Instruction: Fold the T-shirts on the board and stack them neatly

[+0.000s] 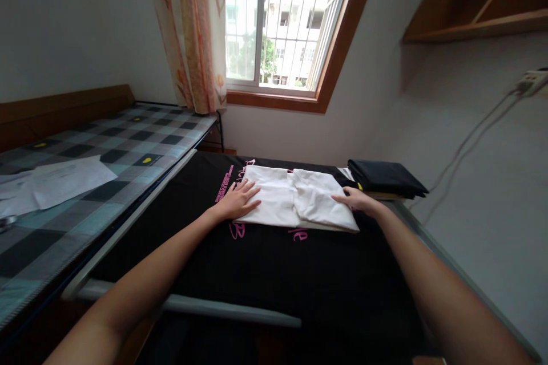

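Observation:
A folded white garment (274, 197) lies flat on a black cloth cover with pink lettering (299, 274). Its right part is a separate folded layer on top, with a seam-like gap near the middle. My left hand (238, 201) rests palm down on the garment's left edge, fingers spread. At the right edge, my right hand (358, 201) has its thumb over the fabric and its other fingers bent at the border, gripping it. Part of those fingers is hidden.
To the right behind the garment sits a folded black item (385, 177) on a stack. A checked bed (141, 137) with white papers (71, 182) stands at left. A grey rail (231, 311) runs along the near edge. A wooden shelf (479, 28) hangs upper right.

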The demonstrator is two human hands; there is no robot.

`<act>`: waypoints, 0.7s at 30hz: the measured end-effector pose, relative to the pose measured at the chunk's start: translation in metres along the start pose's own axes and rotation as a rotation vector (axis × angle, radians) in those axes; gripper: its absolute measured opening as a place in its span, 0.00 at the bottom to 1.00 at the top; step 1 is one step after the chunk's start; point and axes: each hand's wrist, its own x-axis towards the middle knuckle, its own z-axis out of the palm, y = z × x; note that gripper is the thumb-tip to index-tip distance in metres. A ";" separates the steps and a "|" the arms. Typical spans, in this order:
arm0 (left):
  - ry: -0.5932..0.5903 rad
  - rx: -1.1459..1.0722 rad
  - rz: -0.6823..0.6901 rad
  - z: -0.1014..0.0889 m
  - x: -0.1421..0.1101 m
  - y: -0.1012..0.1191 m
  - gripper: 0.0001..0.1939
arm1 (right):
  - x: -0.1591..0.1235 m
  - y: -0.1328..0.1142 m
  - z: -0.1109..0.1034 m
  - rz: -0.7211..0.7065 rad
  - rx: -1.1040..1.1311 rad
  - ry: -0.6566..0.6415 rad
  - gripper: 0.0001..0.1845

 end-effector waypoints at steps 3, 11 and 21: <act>-0.005 -0.002 -0.014 0.003 0.000 -0.001 0.31 | -0.003 0.005 0.008 -0.092 -0.031 0.058 0.19; 0.024 -0.023 -0.017 0.004 0.000 -0.002 0.30 | -0.007 -0.022 0.002 -0.224 -0.097 0.165 0.26; 0.352 -0.931 -0.173 -0.011 0.011 0.011 0.32 | -0.035 -0.143 0.016 -0.435 0.120 -0.134 0.36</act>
